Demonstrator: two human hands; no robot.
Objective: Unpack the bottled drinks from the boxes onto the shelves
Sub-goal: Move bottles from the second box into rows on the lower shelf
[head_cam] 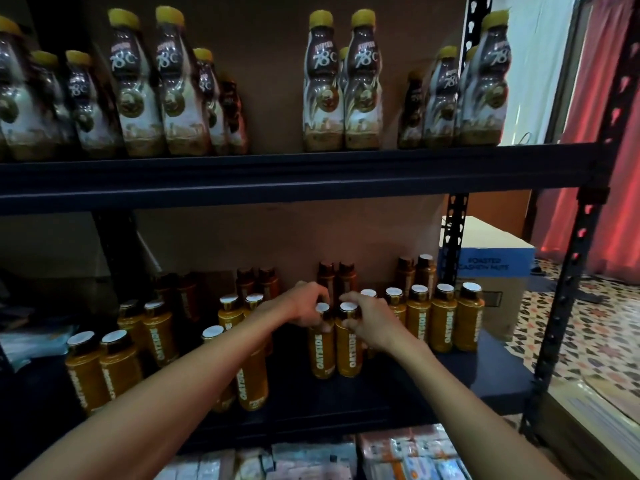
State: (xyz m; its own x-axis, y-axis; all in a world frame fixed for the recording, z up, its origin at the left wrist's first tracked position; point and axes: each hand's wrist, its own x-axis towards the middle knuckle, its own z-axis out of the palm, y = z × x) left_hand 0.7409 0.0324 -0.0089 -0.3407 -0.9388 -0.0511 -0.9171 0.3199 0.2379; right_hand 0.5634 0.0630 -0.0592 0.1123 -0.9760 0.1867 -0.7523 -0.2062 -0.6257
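1 orange bottle [322, 353] stands upright mid lower shelf [304, 400], touching its twin bottle [348, 353] on the right; bare dark board runs from them to the shelf's front edge. Left hand [304, 306] curls round the first's cap, right hand [369, 322] round the twin's. Other bottles [443, 320] crowd behind.

2 upright orange bottles [335, 348] touching on lower shelf [381, 403].

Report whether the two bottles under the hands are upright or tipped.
Upright: left bottle and right bottle stand on the shelf, caps up.
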